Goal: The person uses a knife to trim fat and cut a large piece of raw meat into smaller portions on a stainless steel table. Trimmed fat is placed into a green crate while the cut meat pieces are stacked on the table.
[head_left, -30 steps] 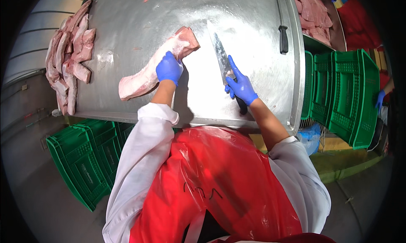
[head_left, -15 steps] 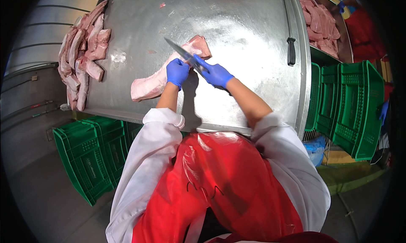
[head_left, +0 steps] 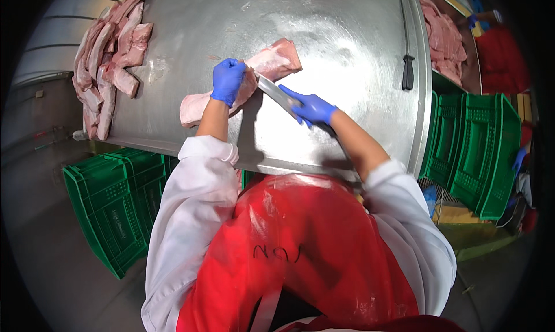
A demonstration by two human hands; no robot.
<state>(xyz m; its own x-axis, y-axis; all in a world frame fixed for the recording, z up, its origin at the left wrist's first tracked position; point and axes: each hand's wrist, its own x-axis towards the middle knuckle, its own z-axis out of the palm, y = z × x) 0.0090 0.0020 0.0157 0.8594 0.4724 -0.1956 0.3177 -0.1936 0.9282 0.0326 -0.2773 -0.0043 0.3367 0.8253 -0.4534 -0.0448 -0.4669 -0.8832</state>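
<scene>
A long slab of pale pink raw meat [head_left: 274, 60] lies slantwise on the steel table in front of me. My left hand [head_left: 229, 82], in a blue glove, is closed over its middle, gripping the meat at its upper side; what the fingertips pinch is mostly hidden. In my right hand [head_left: 315, 108], also blue-gloved, is a knife [head_left: 276, 94], its dark handle partly under the palm. Its blade points up and left, the tip at the meat beside my left hand. My right index finger stretches along the blade.
More meat strips [head_left: 118, 57] are heaped at the steel table's [head_left: 191, 20] left edge. A second long knife [head_left: 407, 66] lies near the right edge. Beyond stand a bin of meat [head_left: 442, 37] and green crates [head_left: 477, 153]; another green crate [head_left: 118, 205] is lower left. A person's gloved hand [head_left: 473, 21] shows far right.
My left hand has moved up and left along the meat. The knife has swung down and right, its tip now at the meat instead of beyond it. The meat's far end has shifted slightly.
</scene>
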